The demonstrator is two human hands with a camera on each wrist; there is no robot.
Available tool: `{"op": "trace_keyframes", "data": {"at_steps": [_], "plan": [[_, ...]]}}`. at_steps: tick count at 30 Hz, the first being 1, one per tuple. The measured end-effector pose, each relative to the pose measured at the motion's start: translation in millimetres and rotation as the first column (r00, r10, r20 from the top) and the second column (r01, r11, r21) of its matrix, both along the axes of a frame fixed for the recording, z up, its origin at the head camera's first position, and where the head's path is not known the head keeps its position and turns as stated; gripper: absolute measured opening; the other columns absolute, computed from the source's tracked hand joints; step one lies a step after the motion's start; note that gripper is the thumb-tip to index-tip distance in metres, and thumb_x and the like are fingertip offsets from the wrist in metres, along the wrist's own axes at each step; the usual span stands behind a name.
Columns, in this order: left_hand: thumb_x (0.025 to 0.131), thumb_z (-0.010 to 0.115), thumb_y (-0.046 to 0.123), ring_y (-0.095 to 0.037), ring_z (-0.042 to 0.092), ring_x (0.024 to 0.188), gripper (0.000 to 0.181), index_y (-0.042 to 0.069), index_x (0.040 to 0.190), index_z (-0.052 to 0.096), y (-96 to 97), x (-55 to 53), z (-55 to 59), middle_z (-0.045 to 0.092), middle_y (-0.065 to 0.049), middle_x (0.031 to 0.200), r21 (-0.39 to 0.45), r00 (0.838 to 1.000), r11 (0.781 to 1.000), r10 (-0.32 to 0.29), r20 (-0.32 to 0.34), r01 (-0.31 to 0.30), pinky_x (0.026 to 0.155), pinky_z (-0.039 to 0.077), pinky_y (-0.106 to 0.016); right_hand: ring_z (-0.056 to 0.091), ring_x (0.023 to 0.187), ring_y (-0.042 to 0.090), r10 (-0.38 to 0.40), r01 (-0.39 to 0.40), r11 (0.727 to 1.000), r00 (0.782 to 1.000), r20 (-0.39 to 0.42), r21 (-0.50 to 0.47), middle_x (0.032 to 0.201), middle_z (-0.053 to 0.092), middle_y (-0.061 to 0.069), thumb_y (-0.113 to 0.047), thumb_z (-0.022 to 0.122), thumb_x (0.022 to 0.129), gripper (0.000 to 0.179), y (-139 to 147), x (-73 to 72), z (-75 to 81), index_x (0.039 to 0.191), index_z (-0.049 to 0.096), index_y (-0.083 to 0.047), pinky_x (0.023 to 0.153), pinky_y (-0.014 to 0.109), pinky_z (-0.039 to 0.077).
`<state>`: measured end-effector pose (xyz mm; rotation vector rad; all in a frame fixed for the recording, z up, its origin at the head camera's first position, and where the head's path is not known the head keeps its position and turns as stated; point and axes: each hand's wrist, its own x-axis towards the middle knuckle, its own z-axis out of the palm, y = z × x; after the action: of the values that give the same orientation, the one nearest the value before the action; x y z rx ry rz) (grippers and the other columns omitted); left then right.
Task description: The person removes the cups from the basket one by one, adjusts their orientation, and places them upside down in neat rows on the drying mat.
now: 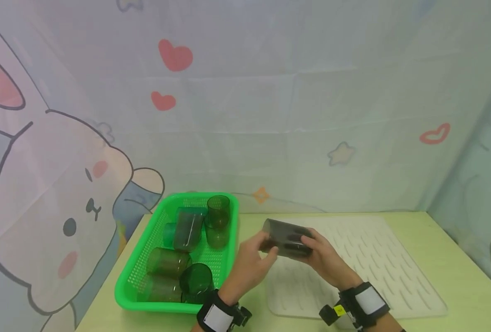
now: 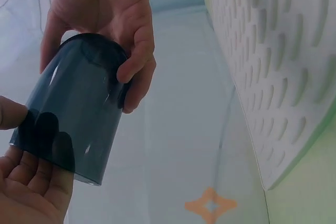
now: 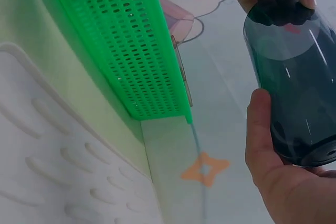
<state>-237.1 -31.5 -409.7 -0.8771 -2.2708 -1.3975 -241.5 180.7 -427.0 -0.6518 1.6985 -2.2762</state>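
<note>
Both hands hold a dark grey, see-through cup (image 1: 288,237) in the air, tilted on its side. My left hand (image 1: 251,262) pinches its left, rim end between thumb and fingers. The right hand (image 1: 327,259) grips the base end, its thumb along the wall. In the left wrist view, the left fingers show dark through the cup wall (image 2: 86,103); I cannot tell whether any tip is inside the rim. The right wrist view shows the thick base of the cup (image 3: 299,108) near the right palm.
A green plastic basket (image 1: 122,288) stands on the left, holding several tinted cups, among them a grey cup (image 1: 188,230), a brown cup (image 1: 168,262) and a dark green cup (image 1: 196,280). A white ridged mat (image 1: 378,263) lies right, partly below the hands. A printed cloth (image 1: 270,115) hangs behind.
</note>
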Motion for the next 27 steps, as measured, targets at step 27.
{"op": "trace_keyframes", "data": {"at_steps": [27], "plan": [[0.095, 0.058, 0.031, -0.026, 0.049, 0.120, 0.033, 0.013, 0.123, 0.063, -64.1, 38.0, 52.3, 0.056, -0.007, 0.128, -0.427, 0.969, 0.871, 0.201, -0.143, -0.243, 0.091, 0.046, -0.042, 0.057, 0.101, 0.035, -0.161, 0.534, 0.435, 0.839, -0.520, 0.725, 0.120, 0.050, 0.026, -0.025, 0.070, 0.083, 0.072, -2.0, -57.5, 25.9, 0.133, 0.032, 0.010, 0.077, 0.042, 0.052]]}}
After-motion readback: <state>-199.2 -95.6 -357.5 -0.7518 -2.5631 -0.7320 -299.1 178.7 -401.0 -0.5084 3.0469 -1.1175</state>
